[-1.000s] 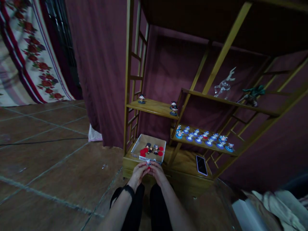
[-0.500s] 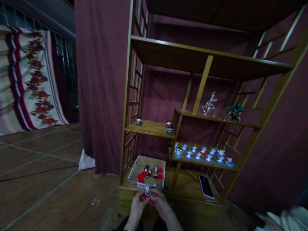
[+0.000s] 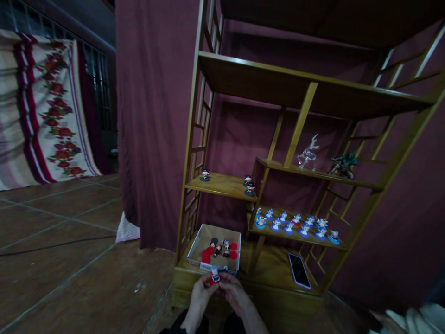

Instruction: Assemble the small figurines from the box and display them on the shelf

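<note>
Between my fingertips is a small figurine (image 3: 215, 274) with a pale head, a dark body and a red base. My left hand (image 3: 200, 292) pinches it from the left, and my right hand (image 3: 234, 290) grips it from the right. Both hands are just in front of a shallow cardboard box (image 3: 198, 242), whose near wall they partly cover. Inside the box lie several dark-clothed figurines (image 3: 217, 251) and red round bases (image 3: 233, 254).
The box sits on a wooden display shelf (image 3: 222, 186). Several blue-based figurines (image 3: 289, 227) stand in rows on the lower right shelf, below a clear deer ornament (image 3: 308, 154) and a green statuette (image 3: 344, 165). A phone (image 3: 299, 270) lies at the bottom right.
The view has shifted slightly, so the shelf sits a little further right. Both hands still hold the figurine in front of the box, with it turned slightly.
</note>
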Demonstrator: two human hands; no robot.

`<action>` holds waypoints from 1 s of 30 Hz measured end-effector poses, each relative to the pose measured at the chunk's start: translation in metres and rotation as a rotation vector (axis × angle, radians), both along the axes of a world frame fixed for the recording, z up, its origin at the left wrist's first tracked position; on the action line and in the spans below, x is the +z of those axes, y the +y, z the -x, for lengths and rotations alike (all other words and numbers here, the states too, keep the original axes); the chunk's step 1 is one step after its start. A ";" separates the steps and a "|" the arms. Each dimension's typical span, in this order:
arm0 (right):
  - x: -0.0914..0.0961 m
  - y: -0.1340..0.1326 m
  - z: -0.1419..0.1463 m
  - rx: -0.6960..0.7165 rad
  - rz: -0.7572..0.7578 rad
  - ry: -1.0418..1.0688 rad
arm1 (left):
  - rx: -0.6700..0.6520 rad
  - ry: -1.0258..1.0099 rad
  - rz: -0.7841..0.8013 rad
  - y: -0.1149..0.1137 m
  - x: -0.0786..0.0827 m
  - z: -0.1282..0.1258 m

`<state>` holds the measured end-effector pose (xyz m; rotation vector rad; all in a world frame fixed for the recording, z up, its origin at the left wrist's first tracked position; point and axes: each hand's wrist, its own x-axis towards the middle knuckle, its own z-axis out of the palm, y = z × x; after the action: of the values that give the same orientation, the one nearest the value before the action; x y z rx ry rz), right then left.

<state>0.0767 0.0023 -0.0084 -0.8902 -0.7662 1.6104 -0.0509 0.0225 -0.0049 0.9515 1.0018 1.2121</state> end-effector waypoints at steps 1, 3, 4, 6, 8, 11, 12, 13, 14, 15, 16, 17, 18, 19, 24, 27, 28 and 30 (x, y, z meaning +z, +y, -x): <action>0.000 0.000 0.000 0.002 0.007 -0.002 | -0.009 -0.005 0.005 0.001 -0.002 0.000; 0.000 0.000 -0.001 0.005 0.021 0.000 | -0.034 -0.027 -0.002 0.004 -0.005 0.000; 0.000 0.000 -0.001 0.004 0.027 0.006 | -0.044 -0.034 -0.010 0.005 -0.008 0.000; 0.001 -0.001 -0.001 -0.001 0.024 0.023 | -0.036 -0.032 -0.014 0.006 -0.012 -0.001; 0.002 -0.002 -0.002 -0.008 0.009 0.032 | -0.023 -0.023 -0.005 0.007 -0.014 -0.002; 0.006 -0.004 -0.002 -0.007 -0.006 0.021 | -0.013 -0.008 -0.003 0.005 -0.013 -0.002; 0.006 -0.004 -0.002 -0.003 -0.007 0.014 | -0.015 -0.001 -0.006 0.004 -0.012 -0.002; 0.007 -0.005 -0.003 0.002 -0.010 0.008 | -0.015 0.004 -0.007 0.003 -0.010 -0.002; 0.007 -0.005 -0.003 0.007 -0.011 0.003 | -0.014 0.006 -0.010 0.002 -0.008 -0.002; 0.007 -0.004 -0.004 0.011 -0.008 0.001 | -0.010 0.004 -0.016 0.002 -0.007 -0.001; 0.006 -0.004 -0.005 0.011 -0.001 0.001 | -0.001 0.001 -0.023 0.001 -0.006 -0.001; 0.005 -0.003 -0.005 0.010 0.010 0.001 | 0.012 -0.001 -0.030 0.002 -0.006 -0.002; 0.003 -0.002 -0.006 0.006 0.024 0.000 | 0.030 -0.003 -0.035 0.002 -0.007 -0.002; 0.002 -0.002 -0.007 0.000 0.038 -0.002 | 0.049 -0.006 -0.040 0.003 -0.007 -0.003; 0.003 -0.002 -0.009 0.001 0.072 -0.023 | 0.116 -0.028 -0.062 0.001 -0.008 -0.006; 0.006 -0.004 -0.009 0.005 0.074 -0.041 | 0.166 -0.042 -0.108 -0.006 -0.002 -0.007; 0.007 -0.005 -0.010 -0.002 0.079 -0.046 | 0.161 -0.028 -0.112 -0.009 0.000 -0.007; 0.008 -0.006 -0.010 -0.013 0.075 -0.046 | 0.127 -0.001 -0.122 -0.012 0.003 -0.007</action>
<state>0.0870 -0.0033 -0.0006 -0.9869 -0.7341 1.6215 -0.0440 0.0102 -0.0018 0.9932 1.0089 1.3926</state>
